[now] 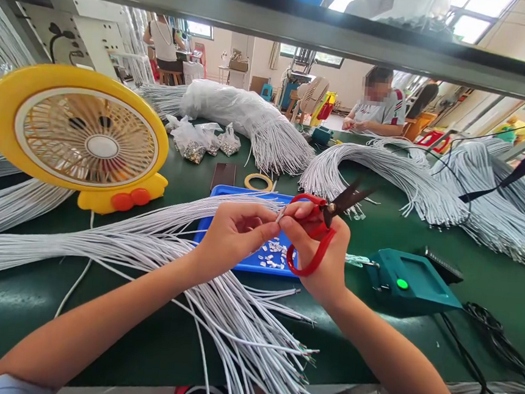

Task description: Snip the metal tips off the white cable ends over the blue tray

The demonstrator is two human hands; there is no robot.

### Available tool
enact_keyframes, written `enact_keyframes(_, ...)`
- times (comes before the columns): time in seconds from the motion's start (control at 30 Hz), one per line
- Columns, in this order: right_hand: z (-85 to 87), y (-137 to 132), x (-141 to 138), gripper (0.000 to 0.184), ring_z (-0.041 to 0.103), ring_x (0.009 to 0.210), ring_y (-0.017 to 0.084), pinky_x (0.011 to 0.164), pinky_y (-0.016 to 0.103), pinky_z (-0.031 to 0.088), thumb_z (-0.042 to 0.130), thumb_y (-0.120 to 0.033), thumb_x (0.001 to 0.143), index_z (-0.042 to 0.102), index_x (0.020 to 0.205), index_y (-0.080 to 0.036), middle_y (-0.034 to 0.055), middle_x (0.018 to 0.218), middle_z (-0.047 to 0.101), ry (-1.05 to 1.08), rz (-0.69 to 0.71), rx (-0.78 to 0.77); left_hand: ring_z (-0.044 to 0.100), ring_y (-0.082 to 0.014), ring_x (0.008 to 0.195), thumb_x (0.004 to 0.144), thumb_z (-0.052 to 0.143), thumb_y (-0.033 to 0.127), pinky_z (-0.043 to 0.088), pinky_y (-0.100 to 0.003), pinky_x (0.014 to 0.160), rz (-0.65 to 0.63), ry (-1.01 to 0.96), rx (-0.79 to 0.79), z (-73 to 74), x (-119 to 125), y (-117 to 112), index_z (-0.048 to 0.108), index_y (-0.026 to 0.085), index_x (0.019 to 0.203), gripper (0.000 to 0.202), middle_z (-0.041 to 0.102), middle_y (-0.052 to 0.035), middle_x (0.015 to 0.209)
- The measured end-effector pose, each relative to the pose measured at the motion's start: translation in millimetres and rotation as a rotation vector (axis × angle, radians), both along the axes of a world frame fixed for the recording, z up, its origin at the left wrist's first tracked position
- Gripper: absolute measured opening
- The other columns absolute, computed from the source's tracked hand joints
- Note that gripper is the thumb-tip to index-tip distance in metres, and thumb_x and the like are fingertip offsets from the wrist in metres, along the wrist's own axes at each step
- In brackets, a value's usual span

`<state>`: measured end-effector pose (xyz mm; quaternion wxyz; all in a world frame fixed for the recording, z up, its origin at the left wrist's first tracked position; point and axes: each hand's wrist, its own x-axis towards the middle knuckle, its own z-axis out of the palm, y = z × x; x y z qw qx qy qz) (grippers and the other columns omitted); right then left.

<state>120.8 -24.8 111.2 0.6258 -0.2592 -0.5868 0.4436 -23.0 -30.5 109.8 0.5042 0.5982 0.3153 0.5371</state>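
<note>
My left hand point(241, 235) pinches the end of a white cable point(281, 214) between thumb and fingers. Its fingertips meet those of my right hand point(324, 251), which touch the same cable end. Red-handled scissors point(308, 259) hang in my right hand, the handles around its fingers and the dark blades pointing up and right. Below both hands lies a blue tray point(242, 263) with several small white connectors point(275, 256). A bundle of white cables point(233, 317) fans out under my left forearm, its stripped ends toward the front edge. What exactly sits at the pinched tip is too small to tell.
A yellow fan point(77, 138) stands at left. Past the tray are a tape roll point(258, 182), bags of small metal parts point(195, 151) and more cable bundles point(375, 167). A green device point(413, 284) with a lit button sits right. A co-worker point(376, 106) sits opposite.
</note>
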Motion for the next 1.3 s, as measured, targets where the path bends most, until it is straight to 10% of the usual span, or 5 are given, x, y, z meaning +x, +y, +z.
enact_keyframes(0.63,13.4,2.4,10.1,0.018,0.061,0.074,0.011,0.066,0.025,0.05,0.069,-0.016,0.074,0.052,0.072,-0.019,0.0009,0.086,0.068,-0.282,-0.185,0.123,0.058,-0.0096,0.063,0.074,0.07,0.023,0.05,-0.019,0.058,0.082,0.061,0.072,-1.0,-1.6,1.5,0.071,0.01,0.076,0.013,0.068,-0.0054,0.071)
enact_keyframes(1.3,21.5,-0.9,14.1,0.014,0.063,0.081,0.014,0.073,0.029,0.051,0.065,-0.016,0.077,0.053,0.072,-0.021,0.0008,0.086,0.069,-0.324,-0.301,0.186,0.046,-0.0025,0.045,0.078,0.068,0.024,0.034,-0.013,0.038,0.092,-0.068,0.03,-1.2,-4.8,3.8,0.07,0.013,0.082,0.012,0.064,-0.0011,0.063)
